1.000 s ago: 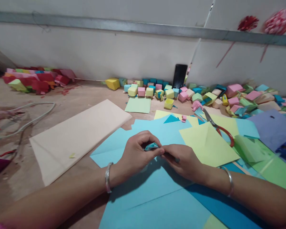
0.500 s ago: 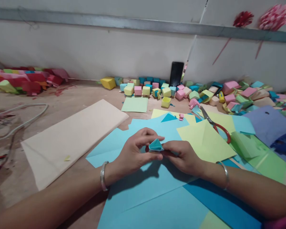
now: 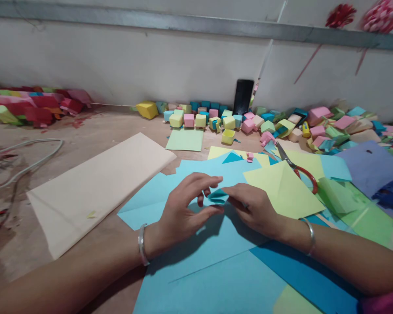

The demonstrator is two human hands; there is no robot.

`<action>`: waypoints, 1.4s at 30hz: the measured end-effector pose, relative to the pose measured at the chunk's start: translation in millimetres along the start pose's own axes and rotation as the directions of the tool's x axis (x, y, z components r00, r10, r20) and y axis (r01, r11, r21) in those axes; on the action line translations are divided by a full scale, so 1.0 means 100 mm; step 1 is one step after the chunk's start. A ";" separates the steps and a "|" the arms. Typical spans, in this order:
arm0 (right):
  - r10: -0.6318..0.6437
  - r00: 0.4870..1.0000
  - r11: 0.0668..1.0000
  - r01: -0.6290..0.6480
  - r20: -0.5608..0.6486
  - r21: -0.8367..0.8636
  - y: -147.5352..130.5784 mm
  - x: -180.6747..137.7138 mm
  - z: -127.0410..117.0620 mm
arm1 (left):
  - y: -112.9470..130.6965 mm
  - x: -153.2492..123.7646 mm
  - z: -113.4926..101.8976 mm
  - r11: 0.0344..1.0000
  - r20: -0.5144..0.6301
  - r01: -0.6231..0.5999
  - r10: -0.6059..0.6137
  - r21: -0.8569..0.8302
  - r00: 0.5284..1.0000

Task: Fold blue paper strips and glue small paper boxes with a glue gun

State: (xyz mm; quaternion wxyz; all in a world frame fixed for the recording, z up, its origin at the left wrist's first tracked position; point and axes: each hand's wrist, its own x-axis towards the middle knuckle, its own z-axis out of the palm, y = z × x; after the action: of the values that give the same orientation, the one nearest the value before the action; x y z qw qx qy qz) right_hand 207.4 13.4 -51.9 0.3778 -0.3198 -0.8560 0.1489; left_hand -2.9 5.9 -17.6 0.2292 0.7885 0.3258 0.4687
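A small folded piece of teal paper (image 3: 218,197) is pinched by its right end in my right hand (image 3: 253,207). My left hand (image 3: 188,209) curves around its left side with thumb and fingers apart, and a gap shows between the fingertips and the paper. Both hands hover over large light-blue paper sheets (image 3: 212,270). A yellow-green sheet (image 3: 281,189) lies just beyond my right hand. The fingertips of my right hand are partly hidden behind its knuckles.
Scissors with red handles (image 3: 303,174) rest on the sheets at the right. Folded paper cubes (image 3: 189,120) line the wall, with a phone (image 3: 243,97) leaning there. A cream sheet (image 3: 98,196) lies left, near a white cable (image 3: 36,159). More paper shapes (image 3: 41,109) are heaped at far left.
My left fingers have spread away from the folded paper. The paper has flattened and tilted, and sits slightly farther right in my right hand.
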 end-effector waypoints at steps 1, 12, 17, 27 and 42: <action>-0.012 1.000 0.999 0.011 -0.018 -0.051 0.01 0.00 -0.01 | 0.00 0.00 -0.01 0.996 -0.046 -0.054 0.057 0.065 0.997; -0.102 0.994 0.976 0.095 -0.027 -0.198 0.02 0.00 -0.01 | 0.06 0.01 -0.07 0.915 0.019 -0.191 0.197 0.355 0.980; -0.127 0.991 0.962 0.116 -0.031 -0.246 0.02 0.01 -0.04 | 0.06 0.02 -0.08 0.924 -0.007 -0.153 0.166 0.352 0.986; -0.184 0.982 0.950 0.187 0.034 -0.249 0.03 0.00 -0.05 | 0.05 0.03 -0.06 0.973 -0.073 -0.011 0.028 0.229 0.997; 0.107 0.994 0.993 -0.108 0.015 0.044 0.03 0.09 -0.11 | 0.01 0.15 -0.13 0.963 -0.023 0.218 -0.217 0.157 0.976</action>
State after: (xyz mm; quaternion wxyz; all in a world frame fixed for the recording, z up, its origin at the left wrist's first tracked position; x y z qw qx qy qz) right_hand 212.1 21.2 -41.2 0.3708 -0.3558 -0.8365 0.1902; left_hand -8.8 16.7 -2.7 0.2147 0.7624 0.4473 0.4154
